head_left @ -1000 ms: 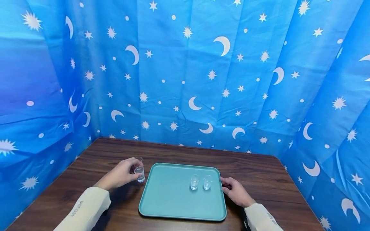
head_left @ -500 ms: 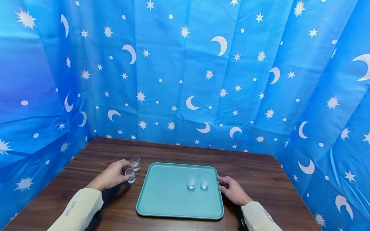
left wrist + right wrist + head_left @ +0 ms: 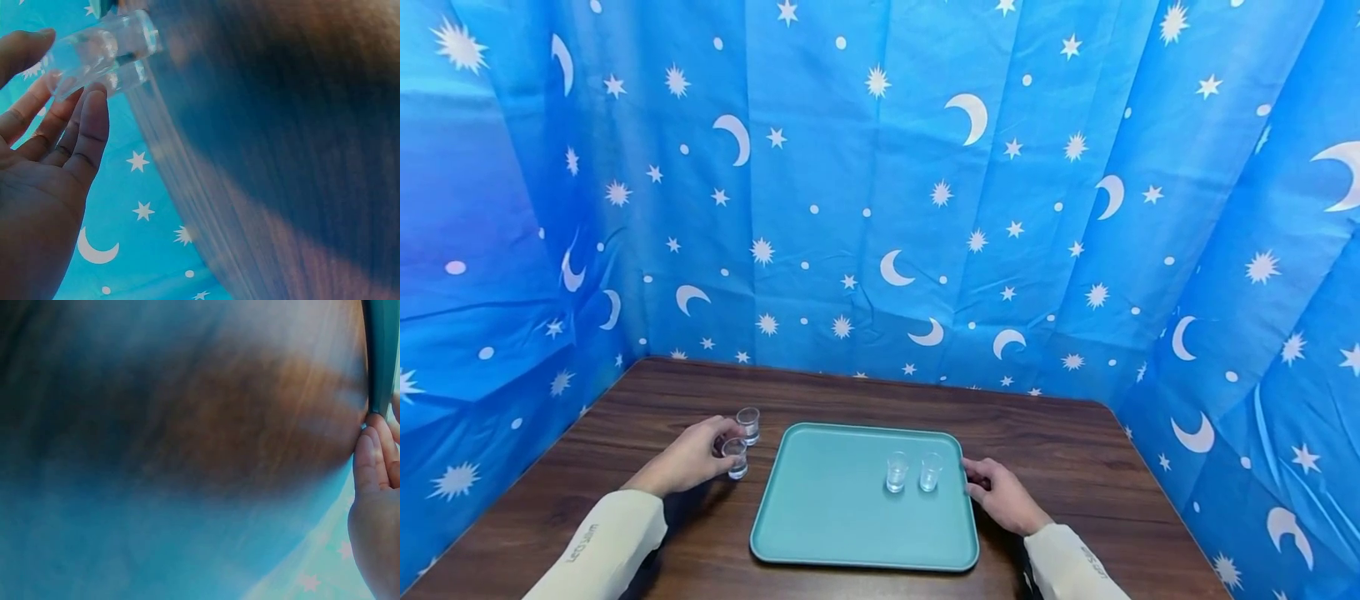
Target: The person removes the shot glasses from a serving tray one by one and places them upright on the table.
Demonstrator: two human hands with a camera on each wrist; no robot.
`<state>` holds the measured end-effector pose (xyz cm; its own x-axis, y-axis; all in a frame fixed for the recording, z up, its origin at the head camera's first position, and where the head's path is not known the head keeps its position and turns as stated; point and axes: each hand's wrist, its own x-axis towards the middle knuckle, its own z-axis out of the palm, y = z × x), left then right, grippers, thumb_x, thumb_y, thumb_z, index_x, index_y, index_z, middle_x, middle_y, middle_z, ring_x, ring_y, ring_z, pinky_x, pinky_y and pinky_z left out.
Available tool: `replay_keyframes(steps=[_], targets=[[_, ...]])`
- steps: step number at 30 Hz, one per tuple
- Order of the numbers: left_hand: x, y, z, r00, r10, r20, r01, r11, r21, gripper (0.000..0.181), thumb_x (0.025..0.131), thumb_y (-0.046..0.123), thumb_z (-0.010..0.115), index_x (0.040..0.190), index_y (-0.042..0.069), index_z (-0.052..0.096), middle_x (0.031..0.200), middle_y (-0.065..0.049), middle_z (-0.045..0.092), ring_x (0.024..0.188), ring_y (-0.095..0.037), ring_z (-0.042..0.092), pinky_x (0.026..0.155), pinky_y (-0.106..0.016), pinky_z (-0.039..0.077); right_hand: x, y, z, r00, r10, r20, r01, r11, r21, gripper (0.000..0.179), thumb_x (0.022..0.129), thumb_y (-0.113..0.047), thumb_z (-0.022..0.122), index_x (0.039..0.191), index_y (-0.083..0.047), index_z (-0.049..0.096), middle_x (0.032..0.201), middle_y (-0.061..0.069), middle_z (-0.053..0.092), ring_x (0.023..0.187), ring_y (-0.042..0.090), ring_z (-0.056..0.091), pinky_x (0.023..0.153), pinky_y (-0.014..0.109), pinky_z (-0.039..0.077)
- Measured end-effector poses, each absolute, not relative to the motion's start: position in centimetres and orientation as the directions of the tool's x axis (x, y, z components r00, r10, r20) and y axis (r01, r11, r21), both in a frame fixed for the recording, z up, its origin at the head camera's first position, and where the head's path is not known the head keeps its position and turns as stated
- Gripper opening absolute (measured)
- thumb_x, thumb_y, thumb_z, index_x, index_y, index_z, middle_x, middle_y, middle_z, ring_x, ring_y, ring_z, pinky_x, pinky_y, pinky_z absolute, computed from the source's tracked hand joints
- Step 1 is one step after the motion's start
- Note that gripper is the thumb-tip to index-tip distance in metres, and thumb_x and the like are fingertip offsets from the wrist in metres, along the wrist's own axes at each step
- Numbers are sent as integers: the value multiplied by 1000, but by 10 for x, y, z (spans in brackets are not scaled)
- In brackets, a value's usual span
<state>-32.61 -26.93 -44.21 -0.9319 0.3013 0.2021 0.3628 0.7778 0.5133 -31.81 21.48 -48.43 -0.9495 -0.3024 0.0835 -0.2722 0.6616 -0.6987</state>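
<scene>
Left of the tray [image 3: 850, 525]: your left hand [image 3: 698, 454] angles forward and inward, its grip narrow, thumb and fingers holding the near glass [image 3: 738, 468].
Right rim of the tray: your right hand [image 3: 1003, 497] lies low, its grip relaxed, fingertips touching the edge.
Clear glasses: four; two by your left hand, the near glass and the far glass [image 3: 751, 427] just beyond; two tray glasses [image 3: 897, 472] standing side by side, right of centre.
Tray: one, green, flat on the bench [image 3: 1037, 433].
</scene>
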Motion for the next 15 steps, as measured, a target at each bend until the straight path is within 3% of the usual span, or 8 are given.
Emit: replay_keyframes(steps=[9,15], targets=[[-327,-264,-443,-907,294,301,408,787,463,40,78,10,76,115,3,60,104,-9,56,94,-25,52,75,-42,47,-320,215,-489,-941,-316,124,-310,655,-689,40,92,-5,59,131,3,53,103,4,57,91,16,54,77,35,46],[-326,-255,-435,-884,311,348,449,772,449,34,80,11,76,111,5,62,101,-5,56,95,-27,54,78,-44,47,-320,216,-489,-941,-315,121,-310,666,-678,40,93,-6,58,131,2,53,102,4,57,90,15,54,77,35,47]])
